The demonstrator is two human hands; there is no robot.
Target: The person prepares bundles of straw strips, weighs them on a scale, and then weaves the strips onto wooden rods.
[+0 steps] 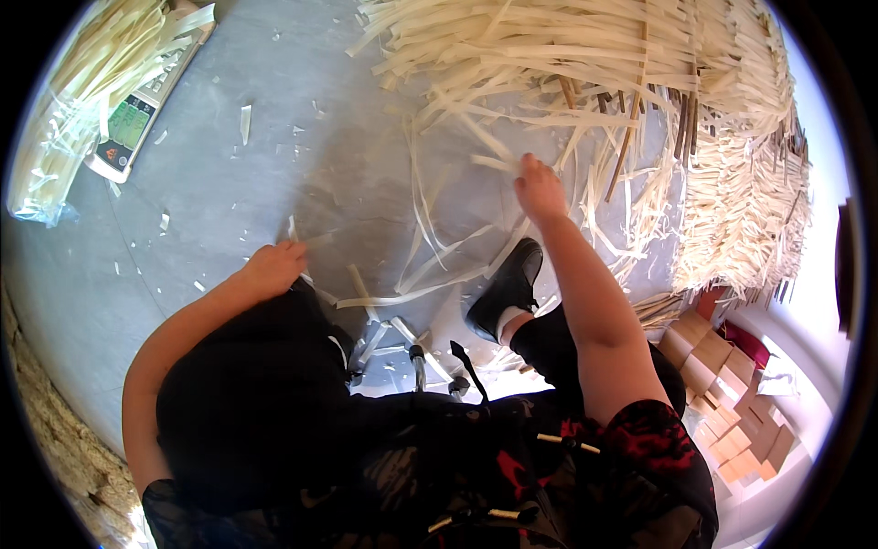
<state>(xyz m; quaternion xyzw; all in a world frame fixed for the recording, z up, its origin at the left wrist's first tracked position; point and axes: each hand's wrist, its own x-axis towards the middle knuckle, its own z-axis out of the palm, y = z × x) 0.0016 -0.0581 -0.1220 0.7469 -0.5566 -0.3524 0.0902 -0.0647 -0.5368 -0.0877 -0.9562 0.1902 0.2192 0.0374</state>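
Note:
Near my left knee, my left hand [282, 263] has its fingers curled together; a faint, blurred strip shows by the fingertips, and what they hold is unclear. My right hand [540, 188] is farther forward, above my shoe [514, 279], with fingers closed on a pale flat strip [494, 163] that reaches leftward. Beyond it lies a large spread of pale strips [512, 41], with darker brown sticks [634, 119] among them. Loose strips [402, 298] lie on the grey floor [229, 137] around my feet.
At upper left, a bagged bundle of strips [55, 156] lies beside a scale with a display [128, 119]. Dense woven strip mats [736, 210] stand at the right, with cardboard boxes [732, 384] below them. A chair's metal frame [419, 366] shows between my legs. A rough stone edge [46, 430] borders the left.

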